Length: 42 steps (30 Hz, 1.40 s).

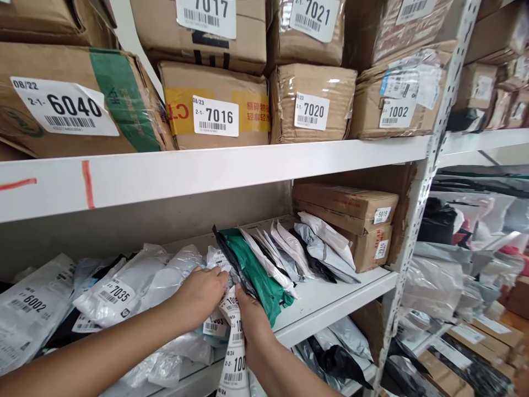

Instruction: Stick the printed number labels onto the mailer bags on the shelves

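Note:
A long strip of white barcode labels [233, 361] hangs down from my right hand [255, 325], whose thumb lies over its upper part. Right beside it, my left hand [204, 292] is closed, fingertips close to the strip's top end and a labelled parcel bag [217, 258]. Whatever those fingers pinch is hidden. To the right of both hands a green mailer bag [259, 275] leans among white and grey mailer bags [291, 248]. Under my left wrist, a small bag bears a partly covered label [215, 325].
Clear plastic parcels, one labelled 7035 [115, 298], and a bag labelled 6002 [31, 309] fill the left. The upper shelf edge [206, 171] runs above my hands, carrying cardboard boxes [219, 132]. Two stacked boxes [363, 220] stand near the perforated upright [413, 259].

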Available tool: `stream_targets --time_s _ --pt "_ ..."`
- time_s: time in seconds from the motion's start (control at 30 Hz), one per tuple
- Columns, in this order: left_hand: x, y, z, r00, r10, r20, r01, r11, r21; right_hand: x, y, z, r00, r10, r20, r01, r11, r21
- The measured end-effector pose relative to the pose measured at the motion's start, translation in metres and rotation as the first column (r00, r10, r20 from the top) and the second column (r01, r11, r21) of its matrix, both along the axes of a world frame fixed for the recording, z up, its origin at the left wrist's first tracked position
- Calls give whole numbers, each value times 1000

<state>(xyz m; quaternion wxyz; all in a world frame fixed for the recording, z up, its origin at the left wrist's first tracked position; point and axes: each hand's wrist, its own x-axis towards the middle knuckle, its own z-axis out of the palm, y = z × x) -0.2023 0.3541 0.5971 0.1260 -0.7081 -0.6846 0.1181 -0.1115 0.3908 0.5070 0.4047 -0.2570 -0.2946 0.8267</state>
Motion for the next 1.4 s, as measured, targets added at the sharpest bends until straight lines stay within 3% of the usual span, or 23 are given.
stream_targets --time_s 0.17,0.33,0.43,0.53,0.63,0.7,0.77,0.8,0.87,0.93,1.0,1.07,1.1,1.17,1.2,1.27,1.33,1.4 --pt "-5 -3 -1 998 15 66 -18 999 49 3 2 -5 996 80 46 -81 996 30" --pt "-6 -4 -1 992 52 111 -60 996 72 6 2 -7 995 29 95 -38 995 89" --pt "-5 -3 0 993 39 112 -49 995 84 9 0 1 990 19 139 -26 999 48" --pt "-4 -2 1 993 31 112 -39 997 72 16 -2 1 986 99 130 -99 995 -7" --pt "-4 -1 3 994 26 111 -32 999 44 32 -4 -9 979 154 131 -165 984 73" --pt "-3 0 5 994 30 107 -33 999 28 48 -8 -16 955 179 234 -230 950 210" --pt "2 -1 7 993 59 98 -60 998 8 66 -12 -17 914 80 397 -263 863 431" --pt "5 -2 8 993 84 83 -84 996 -5 74 -14 -16 896 -41 443 -249 779 576" --pt "13 -4 11 989 142 31 -142 990 0 84 -17 -11 882 -277 381 -196 519 832" --pt "20 -5 14 988 150 -45 -147 987 69 87 -16 -7 894 -357 272 -181 269 946" --pt "23 -3 17 992 31 -120 -19 995 100 85 -12 -6 898 -368 242 -213 118 970" --pt "21 0 20 983 -127 -129 133 991 34 82 -5 -8 852 -469 233 -234 56 971" --pt "20 2 21 983 -156 -93 156 988 -1 81 -2 -10 816 -532 224 -230 56 972" --pt "16 7 21 996 -89 9 89 996 -26 82 1 -11 754 -620 217 -200 98 975" --pt "15 9 21 999 -32 42 33 999 -7 83 2 -11 753 -621 218 -196 106 975" --pt "13 13 20 999 32 36 -34 999 41 84 0 -10 802 -553 226 -229 64 971" --pt "12 16 18 999 29 -40 -25 997 77 85 -3 -10 843 -478 244 -271 14 963" --pt "11 18 15 995 16 -100 -7 996 88 83 -5 -15 858 -453 243 -274 -3 962"
